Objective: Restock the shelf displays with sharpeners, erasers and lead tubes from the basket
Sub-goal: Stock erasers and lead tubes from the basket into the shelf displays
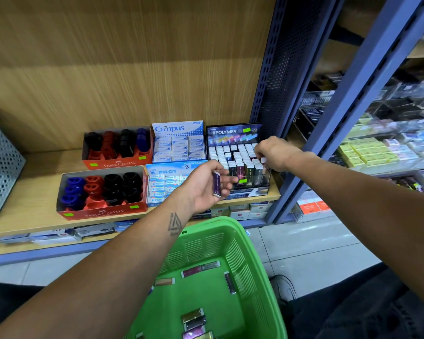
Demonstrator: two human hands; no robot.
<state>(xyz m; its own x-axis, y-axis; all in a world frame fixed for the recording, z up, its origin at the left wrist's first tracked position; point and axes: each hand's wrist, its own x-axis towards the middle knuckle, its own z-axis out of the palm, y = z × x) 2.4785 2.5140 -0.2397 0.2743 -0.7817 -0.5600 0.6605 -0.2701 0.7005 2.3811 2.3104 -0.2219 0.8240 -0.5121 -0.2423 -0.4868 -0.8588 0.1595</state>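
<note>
The green basket (220, 277) sits below the lead display (239, 162) so tubes stay within your reach. Your right hand (274, 152) pinches a white-capped tube at the display's right edge, slotting it; your left hand (206, 184) curls round a purple tube (216, 183), queued in front.

Quick count: two red cardboard Faber-Castell sharpener trays (101, 211) sit left of the left hand (203, 185), two blue-and-white eraser boxes, Campus (178, 143) and Pilot (165, 184), and one black Hi-Polymer lead tube display (238, 162) under the right hand (274, 152). One purple lead tube (216, 183) in the left hand. One green plastic basket (233, 243) below, roughly eight loose tubes inside.
</note>
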